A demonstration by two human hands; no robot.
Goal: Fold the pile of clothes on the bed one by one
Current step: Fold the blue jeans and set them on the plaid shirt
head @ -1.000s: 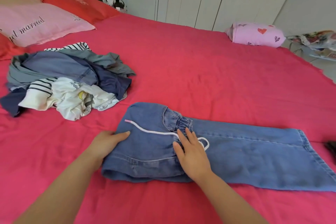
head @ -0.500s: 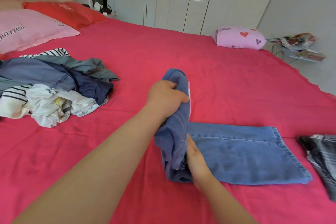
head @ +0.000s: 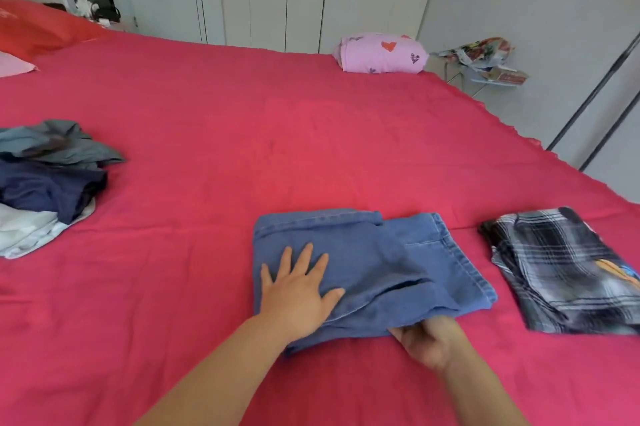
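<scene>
Two hands rest on the jeans (head: pixel 381 259), which lie folded over on themselves close to the near edge of the bed (head: pixel 242 131). The left hand (head: pixel 299 290) lies flat on the left part of the denim, fingers straight and spread. The right hand (head: pixel 427 339) grips the near edge of the jeans, its fingers tucked under the cloth. Just beside the jeans, not touching, a folded plaid garment (head: pixel 561 270) lies by the right edge. Well apart, at the left edge, sits the pile of clothes (head: pixel 45 183), grey, navy and white, unfolded. A pink bundle (head: pixel 381 53) with hearts sits at the far right corner, a red pillow (head: pixel 38 27) at the far left.
</scene>
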